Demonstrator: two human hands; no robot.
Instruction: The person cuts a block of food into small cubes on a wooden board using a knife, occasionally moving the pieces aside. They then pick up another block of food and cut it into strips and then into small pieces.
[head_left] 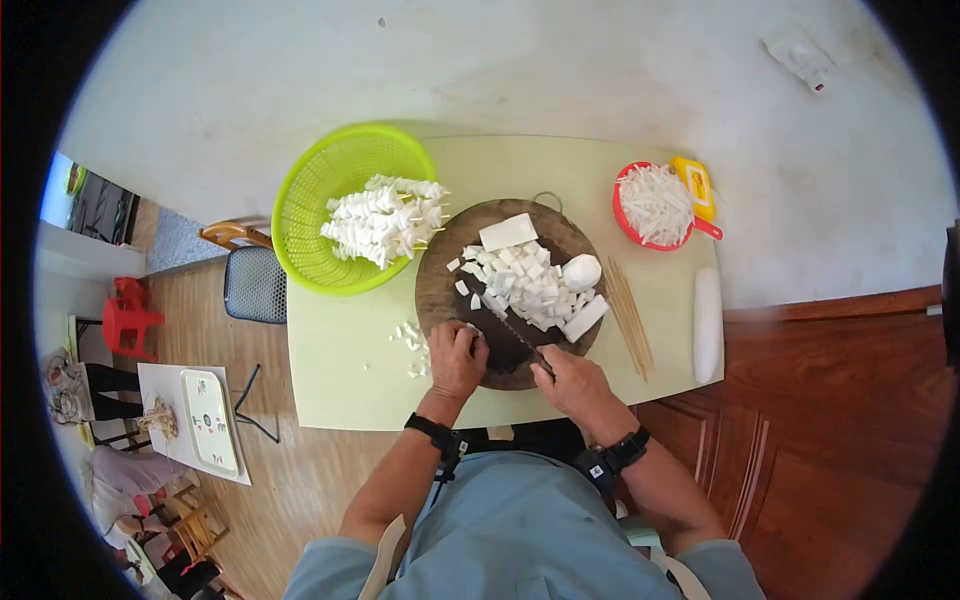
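My right hand (575, 380) is wrapped around the handle of a kitchen knife (515, 332), whose dark blade points up and left over the round wooden chopping board (437, 280). At the board's lower left, my left hand (458, 360) has its fingers curled down; whatever is under them is mostly hidden. Cut white radish cubes (525, 280) are heaped mid-board, past the blade. Around the heap lie a squared radish block (508, 232), a rounded end piece (581, 272) and a slab (585, 318). A few scraps (412, 340) lie left of the board.
A green basket (300, 215) holding white pieces on skewers stands at the back left. Right of the board are bamboo skewers (628, 320), a long white radish (707, 325), a red strainer (622, 218) of white shreds and a yellow packet (695, 188). A chair (255, 285) stands left.
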